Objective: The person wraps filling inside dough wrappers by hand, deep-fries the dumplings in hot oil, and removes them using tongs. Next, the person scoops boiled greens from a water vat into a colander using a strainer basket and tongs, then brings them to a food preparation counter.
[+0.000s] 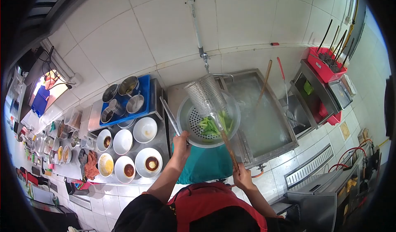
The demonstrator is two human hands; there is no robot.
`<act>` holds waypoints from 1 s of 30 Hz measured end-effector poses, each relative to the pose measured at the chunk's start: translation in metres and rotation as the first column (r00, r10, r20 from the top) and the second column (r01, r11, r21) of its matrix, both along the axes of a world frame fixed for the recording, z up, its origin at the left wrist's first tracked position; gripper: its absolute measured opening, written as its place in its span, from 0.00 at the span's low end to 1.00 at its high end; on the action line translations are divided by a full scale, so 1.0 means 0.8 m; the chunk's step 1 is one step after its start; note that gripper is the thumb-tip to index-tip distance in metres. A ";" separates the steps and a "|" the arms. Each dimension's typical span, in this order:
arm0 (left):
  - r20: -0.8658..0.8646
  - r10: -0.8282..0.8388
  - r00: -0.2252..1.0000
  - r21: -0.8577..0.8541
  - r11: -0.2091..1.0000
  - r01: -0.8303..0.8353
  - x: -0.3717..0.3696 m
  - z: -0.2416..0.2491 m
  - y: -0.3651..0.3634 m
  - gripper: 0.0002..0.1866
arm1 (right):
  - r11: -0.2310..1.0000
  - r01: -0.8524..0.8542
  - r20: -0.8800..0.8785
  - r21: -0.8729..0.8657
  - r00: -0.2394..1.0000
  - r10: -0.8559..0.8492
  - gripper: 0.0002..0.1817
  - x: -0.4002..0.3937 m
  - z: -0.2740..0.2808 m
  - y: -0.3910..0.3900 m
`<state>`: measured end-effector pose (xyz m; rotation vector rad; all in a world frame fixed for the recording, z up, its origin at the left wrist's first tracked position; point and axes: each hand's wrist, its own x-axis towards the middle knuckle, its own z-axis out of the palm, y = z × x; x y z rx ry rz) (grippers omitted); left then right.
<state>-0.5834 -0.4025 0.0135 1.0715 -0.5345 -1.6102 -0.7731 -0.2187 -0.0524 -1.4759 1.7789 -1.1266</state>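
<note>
My right hand [242, 176] is closed around the wooden handle of a perforated metal strainer [205, 94]. The strainer's basket lies tipped on its side over a large metal colander [234, 114]. Chopped green vegetables [210, 127] rest in the colander, below the basket's rim. In my left hand [181, 144], closed at the colander's near left edge, is a pair of long metal tongs [170, 115] that points up and away. A green cloth-like cover [206, 164] shows under the colander.
Cloudy water fills a steel tank [264, 112] on the right, with a wooden stick [265, 79] leaning in it. White bowls [145, 129], some holding sauces, stand at left beside a blue tray [142, 85] of metal pots. Long-handled tools fill a red bin [326, 65] at far right.
</note>
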 end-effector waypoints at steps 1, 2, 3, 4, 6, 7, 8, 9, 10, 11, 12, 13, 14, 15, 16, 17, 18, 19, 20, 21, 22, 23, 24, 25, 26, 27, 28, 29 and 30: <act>0.004 0.015 1.000 -0.011 1.000 -0.015 -0.002 0.002 0.001 0.08 | 0.999 0.014 -0.017 0.043 1.000 -0.014 0.06 0.002 -0.009 -0.002; 0.007 0.029 1.000 -0.019 0.999 -0.029 -0.005 0.006 0.004 0.08 | 0.996 0.031 -0.035 0.087 0.999 -0.028 0.05 0.003 -0.013 -0.001; 0.010 0.042 0.999 -0.027 0.999 -0.042 -0.007 0.007 0.008 0.09 | 0.995 0.016 0.000 0.101 1.000 -0.016 0.05 0.004 -0.015 0.001; 0.028 0.036 0.999 -0.032 0.999 -0.035 -0.006 0.005 0.009 0.09 | 0.994 -0.001 0.033 0.112 0.999 -0.003 0.06 0.006 -0.012 0.001; 0.069 0.031 0.997 -0.052 0.998 -0.027 0.001 0.001 0.005 0.10 | 0.991 -0.029 0.075 0.130 0.997 0.019 0.06 0.006 -0.001 -0.003; 0.052 0.034 0.998 -0.047 0.998 -0.031 0.005 -0.004 0.006 0.10 | 0.989 -0.033 0.086 0.145 0.996 0.021 0.06 0.006 0.011 -0.002; 0.031 0.038 0.999 -0.046 0.998 -0.036 0.008 -0.011 0.006 0.11 | 0.987 -0.038 0.093 0.156 0.995 0.024 0.07 0.004 0.019 -0.003; 0.010 0.042 0.999 -0.049 0.998 -0.041 0.009 -0.013 0.003 0.11 | 0.992 -0.038 0.078 0.120 0.997 0.029 0.07 0.003 0.021 -0.006; 0.032 0.051 0.998 -0.045 0.998 -0.049 0.009 -0.011 0.002 0.11 | 0.995 -0.039 0.064 0.092 0.997 0.033 0.07 0.002 0.020 -0.004; 0.054 0.059 0.997 -0.033 0.998 -0.057 0.008 -0.009 0.005 0.11 | 0.997 -0.040 0.051 0.071 0.998 0.037 0.07 0.003 0.019 0.001; 0.076 0.067 0.995 -0.019 0.998 -0.066 0.007 -0.007 0.010 0.11 | 0.995 -0.020 0.042 0.100 0.999 0.016 0.06 0.005 0.014 0.005; 0.066 0.068 0.995 -0.011 0.998 -0.068 0.007 -0.005 0.014 0.11 | 0.992 0.000 0.030 0.125 1.000 -0.004 0.05 0.008 0.006 0.004; 0.052 0.070 0.996 -0.010 0.998 -0.069 0.004 -0.001 0.014 0.11 | 0.990 0.022 0.016 0.142 1.000 -0.024 0.04 0.008 -0.002 0.001; 0.038 0.072 0.997 -0.015 0.997 -0.071 0.003 0.002 0.013 0.11 | 0.999 0.008 0.021 0.049 1.000 -0.010 0.04 0.007 -0.015 0.002; 0.051 0.081 0.995 0.003 0.997 -0.082 0.004 0.003 0.012 0.12 | 0.997 0.002 0.026 0.077 1.000 -0.004 0.04 0.007 -0.007 -0.001; 0.068 0.088 0.994 0.024 0.996 -0.089 0.006 0.004 0.012 0.12 | 0.994 -0.002 0.034 0.108 0.999 -0.002 0.04 0.010 0.007 -0.001; 0.084 0.094 0.992 0.045 0.994 -0.098 0.008 0.004 0.012 0.12 | 0.990 -0.006 0.042 0.139 0.999 0.000 0.04 0.013 0.015 -0.002; 0.067 0.090 0.994 0.041 0.995 -0.093 0.008 0.002 0.011 0.12 | 0.995 0.001 0.033 0.101 0.999 -0.005 0.05 0.014 0.014 -0.005; 0.050 0.084 0.995 0.041 0.995 -0.086 0.009 -0.005 0.011 0.13 | 0.998 0.010 0.023 0.067 1.000 -0.011 0.05 0.016 0.012 -0.006; 0.032 0.082 0.996 0.048 0.995 -0.083 0.011 -0.013 0.015 0.13 | 0.999 0.014 0.012 0.041 1.000 -0.015 0.05 0.017 0.009 -0.004; 0.031 0.070 0.997 0.061 0.996 -0.071 0.012 -0.018 0.018 0.13 | 0.998 0.026 0.002 0.060 1.000 -0.026 0.06 0.016 0.000 -0.004; 0.031 0.057 0.998 0.069 0.996 -0.059 0.013 -0.022 0.020 0.13 | 0.996 0.038 -0.009 0.076 0.999 -0.037 0.06 0.015 -0.012 -0.007; 0.028 0.044 0.999 0.072 0.996 -0.046 0.013 -0.024 0.019 0.13 | 0.995 0.051 -0.020 0.085 0.999 -0.050 0.06 0.014 -0.017 -0.009; 0.049 0.028 0.998 0.062 0.998 -0.031 0.014 -0.028 0.017 0.14 | 0.994 0.036 0.006 0.106 0.999 -0.037 0.06 0.013 -0.012 -0.011; 0.073 0.012 0.997 0.053 0.998 -0.016 0.016 -0.034 0.018 0.14 | 0.992 0.020 0.035 0.128 0.999 -0.025 0.07 0.014 -0.004 -0.010; 0.100 -0.008 0.995 0.050 0.999 0.003 0.019 -0.037 0.020 0.15 | 0.988 0.007 0.066 0.154 0.998 -0.017 0.07 0.016 0.000 -0.007; 0.082 0.003 0.997 0.059 0.998 -0.008 0.019 -0.036 0.022 0.15 | 0.990 0.023 0.037 0.140 0.999 -0.029 0.07 0.018 -0.003 -0.005; 0.060 0.017 0.998 0.069 0.997 -0.021 0.018 -0.033 0.026 0.15 | 0.991 0.038 0.003 0.127 0.999 -0.038 0.07 0.019 -0.009 -0.002; 0.037 0.033 0.999 0.081 0.996 -0.036 0.016 -0.032 0.027 0.15 | 0.992 0.050 -0.031 0.114 0.998 -0.047 0.06 0.019 -0.013 -0.002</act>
